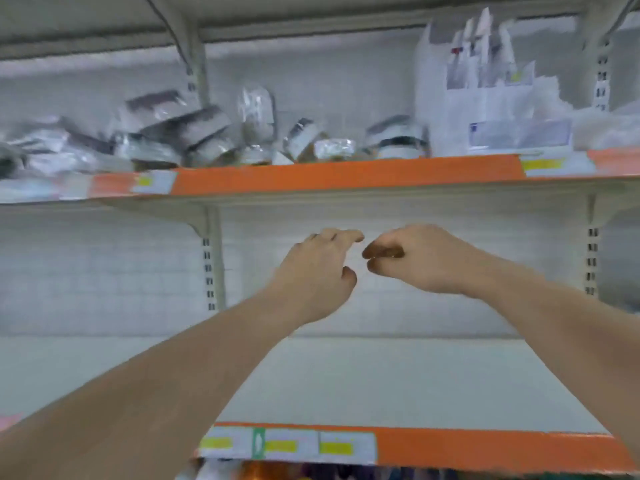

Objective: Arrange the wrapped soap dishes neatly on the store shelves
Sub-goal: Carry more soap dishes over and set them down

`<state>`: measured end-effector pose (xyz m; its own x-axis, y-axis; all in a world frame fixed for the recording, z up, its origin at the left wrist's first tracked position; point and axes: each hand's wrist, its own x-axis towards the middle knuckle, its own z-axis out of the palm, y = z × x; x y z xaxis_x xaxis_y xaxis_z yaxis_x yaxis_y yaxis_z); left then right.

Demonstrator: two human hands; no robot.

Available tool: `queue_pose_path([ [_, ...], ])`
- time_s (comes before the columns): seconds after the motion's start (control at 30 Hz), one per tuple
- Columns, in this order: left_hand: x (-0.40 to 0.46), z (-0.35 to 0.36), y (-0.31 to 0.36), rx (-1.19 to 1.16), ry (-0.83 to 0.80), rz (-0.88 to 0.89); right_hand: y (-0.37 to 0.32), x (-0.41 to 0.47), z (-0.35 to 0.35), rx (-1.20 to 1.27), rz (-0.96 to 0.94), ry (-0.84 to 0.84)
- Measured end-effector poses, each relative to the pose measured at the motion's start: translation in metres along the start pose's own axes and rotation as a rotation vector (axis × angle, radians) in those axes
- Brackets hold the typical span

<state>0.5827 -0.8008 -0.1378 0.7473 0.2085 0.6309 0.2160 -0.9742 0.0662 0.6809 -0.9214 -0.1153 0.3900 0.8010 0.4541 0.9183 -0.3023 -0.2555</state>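
— Where do we see the hands?

— Both are raised at the centre of the frame, in front of the back panel between two shelves. The left hand (317, 271) has its fingers loosely bent and spread, thumb apart, grasping nothing. The right hand (419, 258) sits just beside it, fingertips nearly meeting the left's; its fingers are curled inward. We cannot tell whether it pinches something small, since the picture is blurred there (a dark patch shows under the knuckles, nothing more).

— And the wrapped soap dishes?

— We find the wrapped soap dishes (180, 136) on the upper shelf (346, 174), in the upper left and centre of the frame. They lie in a loose heap, tilted and overlapping, dark shapes inside shiny clear wrap. Neither hand touches them; they are well above the hands.

— What else is up there?

— To the upper right, just beside the heap, stands a white carton (485, 109) with pale packets sticking up out of it. The shelf edge is orange with a price label (542, 164) on its right part.

— Below?

— The lower shelf (381, 382) shows a bare pale surface, with an orange edge and labels at the bottom of the frame.
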Motion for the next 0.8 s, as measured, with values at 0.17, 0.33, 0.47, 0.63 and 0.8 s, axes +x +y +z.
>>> queue_pose_path([
  [0.17,-0.038,-0.107,-0.094,0.134,0.165,-0.165,-0.121,0.05,-0.009,0.094,-0.194,0.136],
  [0.33,-0.061,-0.163,-0.164,0.244,0.236,-0.299,-0.186,0.112,-0.007,0.07,-0.26,0.17],
  [0.47,-0.047,-0.183,-0.214,0.269,0.287,-0.349,-0.214,0.168,-0.003,-0.005,-0.284,0.189],
  [0.63,0.012,-0.189,-0.261,0.311,0.267,-0.289,-0.237,0.256,-0.005,-0.265,-0.34,0.319],
  [0.8,0.079,-0.182,-0.289,0.377,0.051,-0.198,-0.256,0.347,0.007,-0.604,-0.43,0.353],
])
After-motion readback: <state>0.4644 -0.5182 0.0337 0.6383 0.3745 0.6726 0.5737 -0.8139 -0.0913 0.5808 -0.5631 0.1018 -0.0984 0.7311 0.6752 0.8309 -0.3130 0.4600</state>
